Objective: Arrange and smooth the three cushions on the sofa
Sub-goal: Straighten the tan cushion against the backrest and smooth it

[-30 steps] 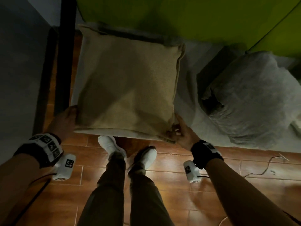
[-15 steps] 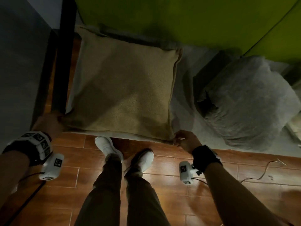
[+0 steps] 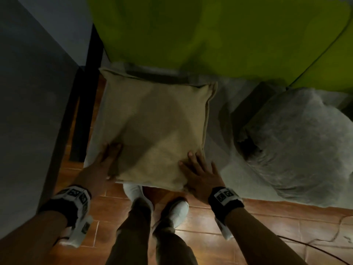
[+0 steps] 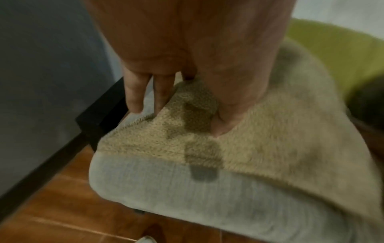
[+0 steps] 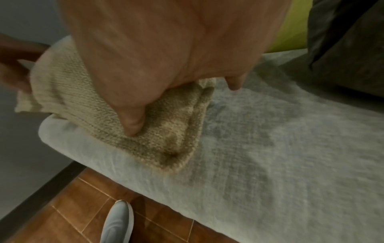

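Observation:
A tan woven cushion (image 3: pixel 156 129) lies flat on the left end of the grey sofa seat (image 3: pixel 225 142). My left hand (image 3: pixel 108 159) rests on its near left corner, thumb on top (image 4: pixel 224 115) and straight fingers (image 4: pixel 135 93) over the side edge. My right hand (image 3: pixel 198 169) lies palm down on the near right corner, fingers spread, thumb (image 5: pixel 133 121) pressing into the fabric (image 5: pixel 166 131). A puffy grey cushion (image 3: pixel 298 142) sits on the seat to the right, untouched. No third cushion is plainly visible.
The green sofa back (image 3: pixel 210 35) rises behind the seat. A black frame post (image 3: pixel 86 104) and a grey wall (image 3: pixel 28 92) stand close on the left. My legs and white shoes (image 3: pixel 177 211) stand on the brown tiled floor (image 3: pixel 267 222); a thin cable (image 3: pixel 315 247) lies at right.
Both hands have moved from the cushion's near edge corners up onto its top surface and now lie flat there. The cushion sits squarer on the seat.

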